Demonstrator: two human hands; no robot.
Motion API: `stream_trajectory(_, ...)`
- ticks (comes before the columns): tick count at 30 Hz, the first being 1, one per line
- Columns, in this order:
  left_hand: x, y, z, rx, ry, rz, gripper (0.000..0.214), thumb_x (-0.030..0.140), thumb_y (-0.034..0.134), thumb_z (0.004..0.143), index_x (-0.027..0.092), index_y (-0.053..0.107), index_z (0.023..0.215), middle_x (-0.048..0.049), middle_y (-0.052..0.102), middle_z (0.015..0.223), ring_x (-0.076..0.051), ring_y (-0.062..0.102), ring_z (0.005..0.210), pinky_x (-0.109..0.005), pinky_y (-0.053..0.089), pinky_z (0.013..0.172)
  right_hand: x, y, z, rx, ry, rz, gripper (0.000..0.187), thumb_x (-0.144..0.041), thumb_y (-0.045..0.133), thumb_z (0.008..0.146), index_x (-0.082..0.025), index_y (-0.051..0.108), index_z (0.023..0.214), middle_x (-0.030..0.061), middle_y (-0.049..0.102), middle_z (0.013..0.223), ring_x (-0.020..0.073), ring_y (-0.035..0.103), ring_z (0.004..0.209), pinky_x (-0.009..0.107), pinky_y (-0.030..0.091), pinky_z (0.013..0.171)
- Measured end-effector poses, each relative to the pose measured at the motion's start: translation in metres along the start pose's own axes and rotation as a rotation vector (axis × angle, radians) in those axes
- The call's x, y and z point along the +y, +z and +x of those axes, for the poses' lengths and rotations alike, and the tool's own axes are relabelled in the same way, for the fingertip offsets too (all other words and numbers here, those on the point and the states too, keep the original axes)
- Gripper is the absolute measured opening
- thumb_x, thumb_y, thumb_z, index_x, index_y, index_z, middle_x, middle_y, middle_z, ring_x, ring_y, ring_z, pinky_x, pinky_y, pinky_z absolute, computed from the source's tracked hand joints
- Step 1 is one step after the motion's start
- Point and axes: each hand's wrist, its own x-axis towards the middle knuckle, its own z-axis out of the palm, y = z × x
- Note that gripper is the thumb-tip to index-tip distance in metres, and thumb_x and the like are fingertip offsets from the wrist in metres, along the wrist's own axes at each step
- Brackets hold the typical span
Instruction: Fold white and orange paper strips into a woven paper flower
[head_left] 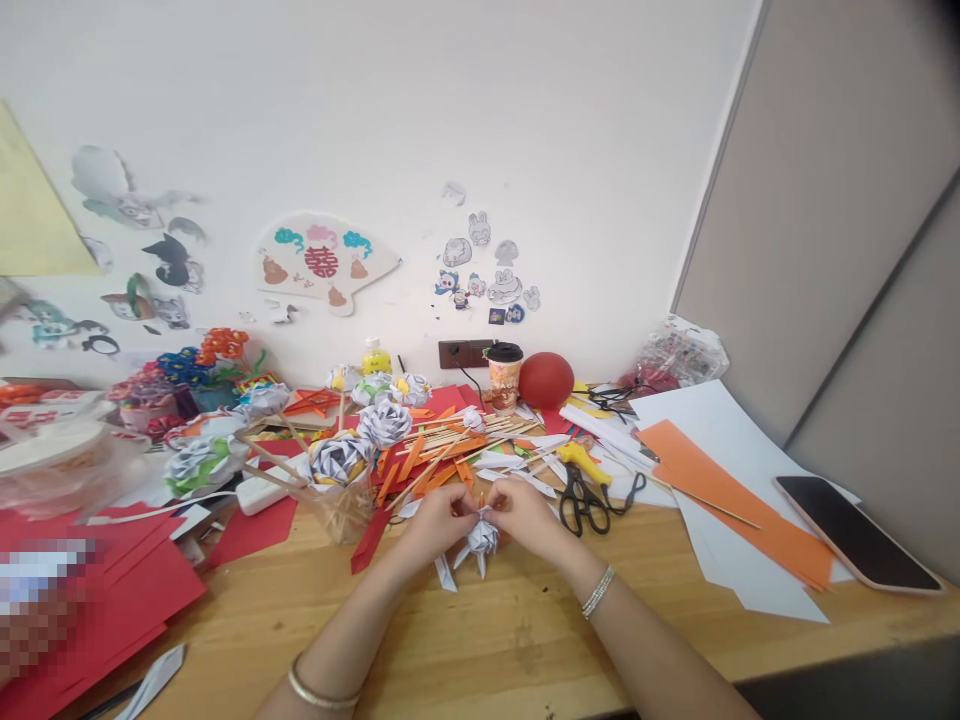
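Both my hands meet over the middle of the wooden table [480, 660]. A white folded paper flower [482, 540] is pinched between them, its pointed petals hanging down toward the tabletop. My left hand [448, 518] grips it from the left with thumb and fingers together. From the other side my right hand [517, 510] pinches its upper part, and the fingertips of the two hands almost touch. A small orange tip shows just above the fingers. Beside my left hand lies a white paper strip [445, 573].
Black scissors [583, 500] and a yellow-handled tool [583, 462] lie to the right, before orange paper [720, 490] and a phone [855, 530]. Behind are wooden sticks [450, 440], a lidded cup [504, 380] and a red balloon [546, 380]. Finished paper flowers [341, 457] stand in a plastic cup [341, 512].
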Motion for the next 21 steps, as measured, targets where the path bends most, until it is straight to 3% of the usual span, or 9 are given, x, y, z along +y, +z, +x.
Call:
stream_trajectory(3, 0.001, -0.002, 0.001, 0.010, -0.001, -0.028, 0.006, 0.018, 0.054, 0.061, 0.015, 0.051, 0.056, 0.0018, 0.055, 0.056, -0.012, 0.050, 0.055, -0.022, 0.036, 0.051, -0.002, -0.002, 0.001, 0.029, -0.047, -0.031, 0.010, -0.007, 0.061, 0.064, -0.017, 0.056, 0.062, -0.0012, 0.052, 0.066, 0.0135, 0.049, 0.069, 0.022, 0.036, 0.061)
stream_trajectory(5, 0.001, -0.005, 0.002, -0.024, -0.022, -0.161, 0.011, 0.022, 0.060, 0.061, 0.015, 0.053, 0.060, 0.0011, 0.055, 0.059, -0.012, 0.051, 0.056, -0.022, 0.039, 0.053, -0.003, -0.005, 0.002, 0.048, -0.109, -0.029, 0.011, -0.009, 0.061, 0.066, -0.017, 0.056, 0.061, -0.0011, 0.052, 0.066, 0.0141, 0.049, 0.071, 0.024, 0.036, 0.064)
stream_trajectory(10, 0.004, -0.014, 0.001, -0.134, -0.227, -0.658, 0.035, 0.041, 0.055, 0.070, 0.018, 0.051, 0.096, 0.0004, 0.058, 0.068, -0.013, 0.056, 0.062, -0.025, 0.044, 0.057, 0.001, -0.008, 0.004, 0.047, -0.150, 0.096, 0.006, -0.012, 0.059, 0.070, -0.017, 0.058, 0.067, -0.0001, 0.056, 0.071, 0.0142, 0.052, 0.072, 0.026, 0.039, 0.068)
stream_trajectory(13, 0.000, -0.011, 0.001, -0.191, -0.304, -0.626, 0.037, 0.043, 0.062, 0.065, 0.017, 0.051, 0.089, 0.0008, 0.056, 0.070, -0.011, 0.054, 0.060, -0.023, 0.043, 0.055, 0.002, -0.005, 0.004, -0.003, -0.164, 0.075, 0.012, -0.008, 0.058, 0.069, -0.019, 0.061, 0.074, -0.0001, 0.057, 0.074, 0.0143, 0.053, 0.074, 0.025, 0.039, 0.068)
stream_trajectory(17, -0.013, -0.004, 0.004, -0.188, -0.210, -0.562, 0.035, 0.042, 0.065, 0.061, 0.016, 0.045, 0.073, 0.0043, 0.049, 0.063, -0.008, 0.049, 0.054, -0.020, 0.038, 0.050, 0.001, -0.001, 0.003, -0.056, -0.190, 0.007, 0.020, -0.009, 0.059, 0.069, -0.022, 0.064, 0.084, 0.0007, 0.059, 0.078, 0.0146, 0.053, 0.075, 0.026, 0.039, 0.069)
stream_trajectory(21, -0.016, -0.002, 0.005, -0.132, -0.170, -0.549, 0.036, 0.043, 0.065, 0.061, 0.017, 0.043, 0.071, 0.0047, 0.047, 0.064, -0.008, 0.048, 0.054, -0.020, 0.038, 0.050, 0.001, -0.004, 0.002, -0.089, -0.263, -0.030, 0.014, -0.019, 0.058, 0.074, -0.023, 0.066, 0.085, 0.0013, 0.062, 0.076, 0.0154, 0.053, 0.077, 0.027, 0.039, 0.070)
